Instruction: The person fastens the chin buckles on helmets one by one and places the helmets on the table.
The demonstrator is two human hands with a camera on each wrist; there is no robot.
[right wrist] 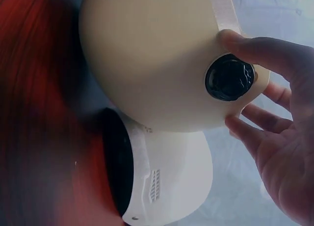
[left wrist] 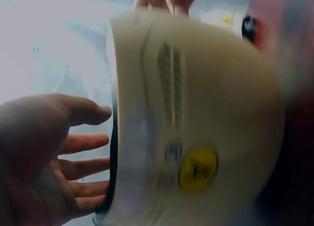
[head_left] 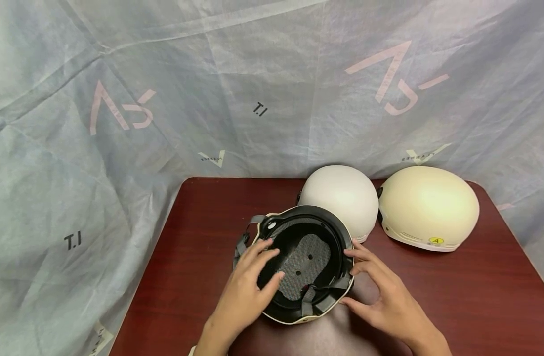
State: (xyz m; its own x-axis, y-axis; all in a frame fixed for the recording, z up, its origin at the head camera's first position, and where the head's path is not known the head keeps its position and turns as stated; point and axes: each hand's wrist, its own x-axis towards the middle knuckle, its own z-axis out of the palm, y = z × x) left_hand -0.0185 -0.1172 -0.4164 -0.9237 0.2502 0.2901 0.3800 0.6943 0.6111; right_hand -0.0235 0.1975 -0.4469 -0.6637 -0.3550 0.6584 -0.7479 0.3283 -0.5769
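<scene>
A cream helmet (head_left: 317, 257) is tipped so that its black padded inside and grey straps face up toward me. Its outer shell (left wrist: 230, 93) carries a yellow round sticker and a vent, blurred in the left wrist view. My right hand (head_left: 385, 291) grips the rim at the right side, thumb on the outer shell by a black round fitting (right wrist: 228, 78). The left hand (head_left: 247, 291) is spread at the opposite rim, its fingers reaching loosely over the opening. Whether its fingertips touch the lining I cannot tell.
Behind the held helmet a white helmet (head_left: 343, 198) stands on the dark red table (head_left: 187, 257). Right of it sits another cream helmet (head_left: 432, 205) with a yellow sticker. A grey printed cloth (head_left: 272, 74) hangs behind the table.
</scene>
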